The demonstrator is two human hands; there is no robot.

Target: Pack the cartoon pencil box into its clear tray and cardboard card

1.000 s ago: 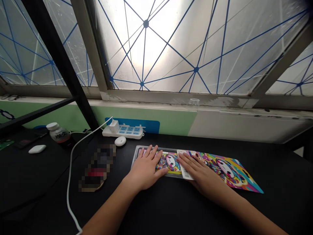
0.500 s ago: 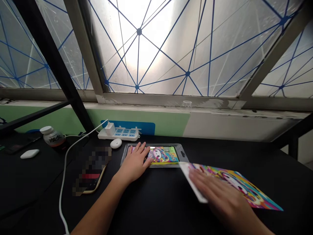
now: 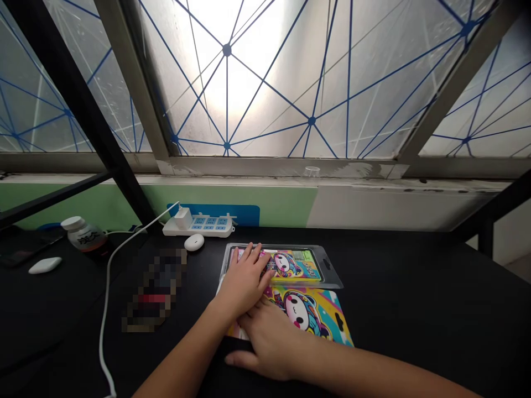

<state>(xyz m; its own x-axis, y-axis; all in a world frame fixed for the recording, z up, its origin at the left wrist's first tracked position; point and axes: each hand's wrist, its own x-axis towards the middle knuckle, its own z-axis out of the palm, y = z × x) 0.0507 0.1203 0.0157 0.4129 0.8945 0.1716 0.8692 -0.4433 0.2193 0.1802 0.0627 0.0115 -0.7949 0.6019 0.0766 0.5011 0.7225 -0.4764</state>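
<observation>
A clear plastic package (image 3: 328,276) with a colourful cartoon insert lies flat on the black desk. My left hand (image 3: 248,276) rests on its left part with the fingers stretched out. Just in front of the package lies a bright printed card (image 3: 336,320) with a large cartoon character, its far edge close to or under the package's near edge. My right hand (image 3: 276,342) is laid over the card's left part, thumb stuck out to the left. Its fingertips are hidden beneath my left hand and wrist.
A blurred-out phone (image 3: 155,293) lies left of my forearm, beside a white cable (image 3: 106,309). Behind are a white power strip (image 3: 209,225) and a round white object (image 3: 194,242). At far left stand a bottle (image 3: 85,235) and a white mouse-like object (image 3: 45,265).
My right hand has brought the card leftward and down onto the desk before the package. The package now sits slightly further right in view, my left hand still on it.
</observation>
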